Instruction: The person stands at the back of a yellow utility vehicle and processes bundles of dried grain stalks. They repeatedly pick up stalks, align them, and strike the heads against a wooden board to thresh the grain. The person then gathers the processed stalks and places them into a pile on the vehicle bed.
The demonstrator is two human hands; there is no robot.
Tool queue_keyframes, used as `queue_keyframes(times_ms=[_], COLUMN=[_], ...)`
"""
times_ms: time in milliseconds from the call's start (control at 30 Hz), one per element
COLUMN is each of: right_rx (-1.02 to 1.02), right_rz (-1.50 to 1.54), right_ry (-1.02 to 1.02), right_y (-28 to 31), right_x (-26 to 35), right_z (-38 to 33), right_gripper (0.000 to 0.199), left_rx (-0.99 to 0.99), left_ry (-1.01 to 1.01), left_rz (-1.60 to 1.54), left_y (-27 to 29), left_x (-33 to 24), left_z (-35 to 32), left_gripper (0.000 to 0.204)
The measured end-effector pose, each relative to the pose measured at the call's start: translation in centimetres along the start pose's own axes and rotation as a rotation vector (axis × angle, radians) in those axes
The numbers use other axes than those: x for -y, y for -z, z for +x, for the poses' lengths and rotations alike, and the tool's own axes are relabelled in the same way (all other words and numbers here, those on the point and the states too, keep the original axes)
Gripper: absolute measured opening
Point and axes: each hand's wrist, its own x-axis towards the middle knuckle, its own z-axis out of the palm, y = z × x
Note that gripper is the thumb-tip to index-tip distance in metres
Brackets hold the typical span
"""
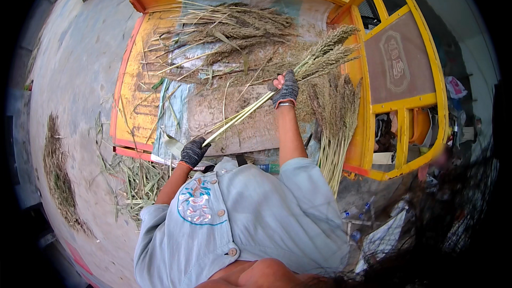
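Above the yellow metal cart bed [134,93], pale tasselled plant stalks [240,118] are clasped by dark-knit-gloved right hand [287,88] and left hand [193,152].

Stalks [240,24] lay on the cart [128,69], a bundle [338,109] to their right. Leaves [141,184] lay on the ground [80,74] leftward.

There are two dark grey knit-gloved hands, left hand [194,152] at eight o'clock and right hand [287,90] at one, one pale-stalked seed-head bunch [245,114], one loose brown plant heap [242,24] at twelve, one long-stalked brown sheaf [337,114] at three, and three round tan buttons [232,252] near six.
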Motion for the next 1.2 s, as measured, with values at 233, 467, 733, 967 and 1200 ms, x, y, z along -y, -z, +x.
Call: queue_keyframes(times_ms=[233, 467, 733, 967, 1200], right_rx=[0.017, -0.181, -0.722, -0.705, -0.794], right_rz=[-0.125, -0.585, -1.060, -2.025, -1.905], right_ry=[0.188, 0.087, -0.057, -0.088, -0.208], right_y=[1.4, 3.3, 18.8, 36.9, 46.7], right_x=[10.4, 19.6, 23.6, 24.0, 20.5], right_z=[3.8, -0.6, -6.2, -4.5, 2.5], right_gripper=[0.022, 0.024, 0.041, 0.083, 0.057], left_rx=[0.215, 0.454, 0.403, 0.422, 0.416], left_ry=[0.716, 1.010, 0.672, 0.642, 0.665], left_rz=[0.294, 0.308, -0.118, -0.207, -0.239], left_y=[-2.0, 1.2, -8.0, -9.3, -8.9], left_x=[17.6, 13.0, 13.0, 11.4, 11.0], left_z=[-14.3, -14.5, -6.7, -5.0, -6.2], left_gripper=[0.030, 0.064, 0.055, 0.048, 0.041])
